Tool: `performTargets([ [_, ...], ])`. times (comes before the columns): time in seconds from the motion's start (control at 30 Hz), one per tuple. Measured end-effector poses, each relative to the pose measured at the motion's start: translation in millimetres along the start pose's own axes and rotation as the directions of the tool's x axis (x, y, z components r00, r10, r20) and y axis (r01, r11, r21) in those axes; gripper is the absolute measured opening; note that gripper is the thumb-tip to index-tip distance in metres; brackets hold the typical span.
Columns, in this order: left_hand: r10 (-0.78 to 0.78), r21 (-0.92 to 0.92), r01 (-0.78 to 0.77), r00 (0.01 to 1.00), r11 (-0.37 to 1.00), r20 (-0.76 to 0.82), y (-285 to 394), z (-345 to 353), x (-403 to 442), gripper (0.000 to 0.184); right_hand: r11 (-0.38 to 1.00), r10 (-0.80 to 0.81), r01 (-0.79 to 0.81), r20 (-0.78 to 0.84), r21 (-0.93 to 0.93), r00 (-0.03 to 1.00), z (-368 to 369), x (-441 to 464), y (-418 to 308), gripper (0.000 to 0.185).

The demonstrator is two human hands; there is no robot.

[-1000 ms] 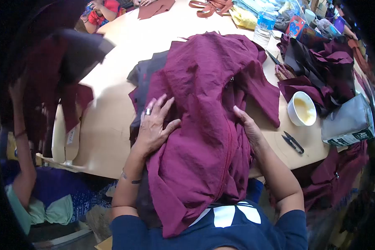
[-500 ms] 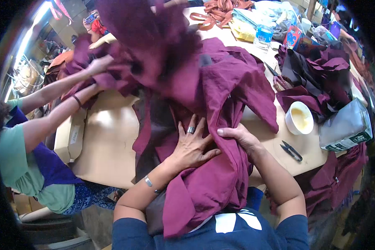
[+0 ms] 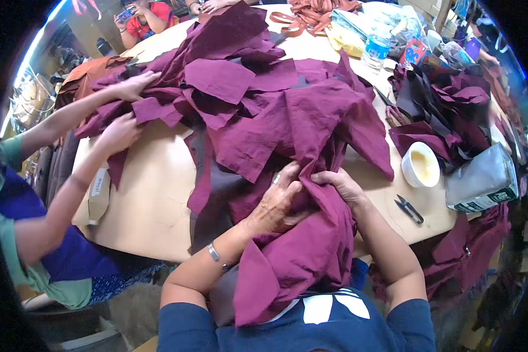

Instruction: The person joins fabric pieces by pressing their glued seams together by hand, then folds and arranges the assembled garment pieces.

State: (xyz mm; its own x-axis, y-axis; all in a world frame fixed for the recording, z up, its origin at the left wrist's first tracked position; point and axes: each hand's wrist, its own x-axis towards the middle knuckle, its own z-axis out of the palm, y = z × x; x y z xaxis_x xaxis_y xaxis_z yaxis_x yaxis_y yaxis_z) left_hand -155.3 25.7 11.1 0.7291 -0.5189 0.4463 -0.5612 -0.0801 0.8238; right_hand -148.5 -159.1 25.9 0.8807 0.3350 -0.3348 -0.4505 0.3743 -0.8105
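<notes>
A large maroon fabric piece (image 3: 296, 258) drapes from the table over my lap, with dark lining showing along its left side. My right hand (image 3: 341, 186) is closed on a gathered fold of it, the thumb on top. Just left of that fold, my left hand (image 3: 280, 199), with a ring and a metal bracelet, curls its fingers against the same cloth. Its fingertips are partly hidden in the folds. Beyond my hands lies a heap of loose maroon pieces (image 3: 220, 82). A co-worker's two hands (image 3: 122, 132) are on the heap's left end.
Right of my hands are black thread snips (image 3: 409, 209), a white tub of pale paste (image 3: 421, 165) and a clear-sided container (image 3: 481, 179). Scissors (image 3: 393, 108) lie near a dark fabric pile (image 3: 446, 111). A water bottle (image 3: 375, 50) stands behind. A small carton (image 3: 98, 196) sits at left.
The maroon pieces that were lifted and blurred have come down onto the heap. The co-worker's hands have moved apart. My left hand's spread fingers have curled in toward the fold.
</notes>
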Motion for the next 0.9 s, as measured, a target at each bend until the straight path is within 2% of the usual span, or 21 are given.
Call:
performTargets([
  [0.07,0.147,0.25,-0.155,0.988,0.956,0.049,8.4,-8.9,0.8,0.053,0.997,-0.068,0.067,-0.041,-0.037,0.997,-5.1,1.2,5.9,0.045],
  [0.1,0.16,0.25,-0.171,0.985,0.953,0.06,21.4,-16.1,4.4,0.047,0.993,-0.108,0.105,-0.053,-0.051,0.993,3.2,-3.2,-0.2,0.044],
  [0.17,0.2,0.354,-0.225,0.974,0.908,0.107,36.4,-35.3,6.5,0.048,0.981,-0.182,0.177,-0.07,-0.073,0.981,26.9,-18.3,-19.0,0.041],
  [0.2,0.214,0.417,-0.232,0.973,0.879,0.09,48.8,-46.8,7.2,0.048,0.987,-0.156,0.152,-0.08,-0.059,0.985,36.4,-25.3,-25.7,0.041],
  [0.23,0.23,0.477,-0.235,0.971,0.847,0.07,62.4,-58.0,7.5,0.049,0.977,-0.208,0.203,-0.09,-0.061,0.974,47.6,-34.3,-35.3,0.042],
  [0.27,0.17,0.601,-0.165,0.984,0.782,0.05,78.8,-69.1,7.1,0.051,0.952,-0.304,0.3,-0.112,-0.051,0.946,50.1,-32.9,-35.1,0.042],
  [0.3,0.112,0.71,-0.095,0.993,0.697,0.022,87.8,-77.9,4.3,0.053,0.946,-0.322,0.316,-0.127,-0.067,0.938,50.3,-30.5,-35.3,0.041],
  [0.33,0.023,0.679,0.005,0.999,0.734,-0.032,81.8,-83.3,0.1,0.056,0.94,-0.34,0.331,-0.142,-0.084,0.93,50.5,-28.0,-35.6,0.039],
  [0.37,-0.068,0.642,0.104,0.994,0.76,-0.08,74.2,-89.0,-4.2,0.059,0.957,-0.282,0.265,-0.152,-0.121,0.947,49.2,-23.8,-38.1,0.036],
  [0.4,-0.167,0.624,0.168,0.984,0.763,-0.061,69.0,-95.9,-9.2,0.062,0.967,-0.226,0.201,-0.163,-0.159,0.96,47.3,-20.3,-42.4,0.033],
  [0.47,-0.111,0.495,0.146,0.989,0.856,-0.099,54.4,-104.2,-15.3,0.064,0.801,-0.393,0.287,-0.099,-0.525,0.914,55.2,-32.4,-65.0,0.029],
  [0.53,-0.098,0.299,0.139,0.984,0.944,-0.148,38.0,-112.1,-18.2,0.065,0.496,-0.562,0.383,0.048,-0.78,0.826,68.6,-54.6,-97.7,0.021],
  [0.57,-0.109,0.28,0.143,0.985,0.949,-0.135,29.3,-120.7,-13.5,0.064,0.484,-0.663,0.454,0.026,-0.748,0.749,72.6,-56.7,-113.6,0.018],
  [0.6,-0.038,0.132,0.06,0.986,0.989,-0.162,32.4,-126.6,0.9,0.062,0.454,-0.753,0.523,0.002,-0.721,0.657,76.7,-58.9,-129.5,0.016],
  [0.67,-0.021,-0.058,0.011,0.984,0.998,-0.178,34.3,-131.9,20.4,0.061,0.341,-0.892,0.633,-0.026,-0.695,0.452,81.7,-69.1,-162.9,0.015],
  [0.7,-0.032,-0.151,0.005,0.984,0.989,-0.178,32.7,-130.6,26.3,0.06,0.298,-0.92,0.636,-0.037,-0.712,0.39,75.1,-86.8,-170.3,0.015],
  [0.8,-0.083,-0.27,0.052,0.991,0.962,-0.106,10.4,-116.5,39.1,0.058,0.226,-0.952,0.545,-0.065,-0.808,0.299,54.3,-142.4,-188.9,0.015],
  [0.9,-0.116,-0.252,0.116,0.993,0.961,0.014,-18.1,-94.0,48.8,0.057,0.253,-0.942,0.33,-0.154,-0.909,0.298,21.7,-212.5,-182.4,0.015],
])
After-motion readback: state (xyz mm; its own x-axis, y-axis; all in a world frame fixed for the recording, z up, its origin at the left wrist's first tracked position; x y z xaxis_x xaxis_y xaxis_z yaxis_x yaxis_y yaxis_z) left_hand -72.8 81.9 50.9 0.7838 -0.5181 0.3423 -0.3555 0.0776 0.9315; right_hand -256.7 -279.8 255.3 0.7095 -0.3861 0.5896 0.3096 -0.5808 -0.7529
